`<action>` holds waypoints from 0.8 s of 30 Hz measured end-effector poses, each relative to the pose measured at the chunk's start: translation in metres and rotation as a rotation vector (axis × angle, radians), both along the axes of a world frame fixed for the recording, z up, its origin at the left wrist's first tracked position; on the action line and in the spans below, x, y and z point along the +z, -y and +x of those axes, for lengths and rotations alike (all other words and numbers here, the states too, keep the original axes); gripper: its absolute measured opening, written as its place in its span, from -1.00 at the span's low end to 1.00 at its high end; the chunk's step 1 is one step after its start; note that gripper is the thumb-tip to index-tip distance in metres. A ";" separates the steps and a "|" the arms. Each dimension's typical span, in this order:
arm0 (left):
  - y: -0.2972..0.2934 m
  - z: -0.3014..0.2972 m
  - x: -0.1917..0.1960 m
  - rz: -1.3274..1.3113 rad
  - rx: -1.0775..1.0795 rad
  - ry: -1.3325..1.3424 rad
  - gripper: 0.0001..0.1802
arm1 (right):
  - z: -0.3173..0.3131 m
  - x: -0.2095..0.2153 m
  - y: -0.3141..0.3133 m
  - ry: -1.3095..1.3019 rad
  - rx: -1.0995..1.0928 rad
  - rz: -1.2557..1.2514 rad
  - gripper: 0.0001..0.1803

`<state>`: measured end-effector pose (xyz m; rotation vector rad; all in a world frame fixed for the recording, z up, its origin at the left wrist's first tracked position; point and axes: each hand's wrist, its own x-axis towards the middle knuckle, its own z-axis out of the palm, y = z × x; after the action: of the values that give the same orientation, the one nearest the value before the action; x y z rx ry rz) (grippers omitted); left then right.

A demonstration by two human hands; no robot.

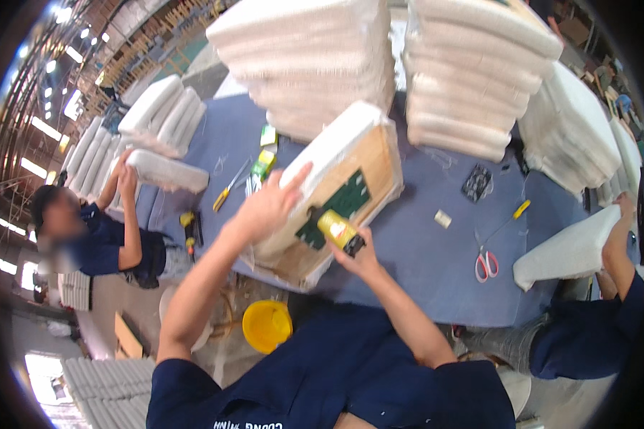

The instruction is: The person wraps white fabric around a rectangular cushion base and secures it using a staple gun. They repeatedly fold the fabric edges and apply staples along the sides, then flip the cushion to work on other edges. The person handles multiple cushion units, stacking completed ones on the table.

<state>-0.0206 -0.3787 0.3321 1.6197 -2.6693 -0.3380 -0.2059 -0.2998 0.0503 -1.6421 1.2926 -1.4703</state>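
Observation:
A padded white panel [376,161] with a bare wooden back stands tilted up on the blue-covered table [415,264] in front of me. Dark green pieces [350,194] lie against its wood. My left hand [265,211] grips the panel's padded left edge, its fingers partly stretched along the white cover. In my right hand [365,259] is a yellow and black handheld power tool [338,230], its dark head up against the green pieces. Whether the tool's tip touches them I cannot tell.
Tall stacks of white padded panels [308,64] stand along the table's far side. Red-handled scissors [486,266], a yellow-handled screwdriver [222,198] and another power tool [189,232] lie about. People work on the left [107,236] and right [587,329]. A yellow bucket [267,327] stands below.

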 end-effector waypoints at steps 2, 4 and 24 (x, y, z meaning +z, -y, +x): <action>-0.005 0.012 -0.025 -0.302 -0.025 0.082 -0.20 | -0.008 0.049 0.014 -0.019 0.109 0.082 -0.38; -0.006 0.008 -0.010 -0.204 -0.010 0.059 -0.17 | -0.023 0.103 0.017 0.025 0.184 0.143 -0.61; -0.008 0.004 -0.009 -0.208 -0.059 0.067 0.05 | -0.013 0.131 0.021 -0.008 0.159 -0.128 -0.71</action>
<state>-0.0164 -0.3712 0.3234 1.5211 -2.6969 -0.0049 -0.2189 -0.3205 0.1809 -1.7907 1.0642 -1.4762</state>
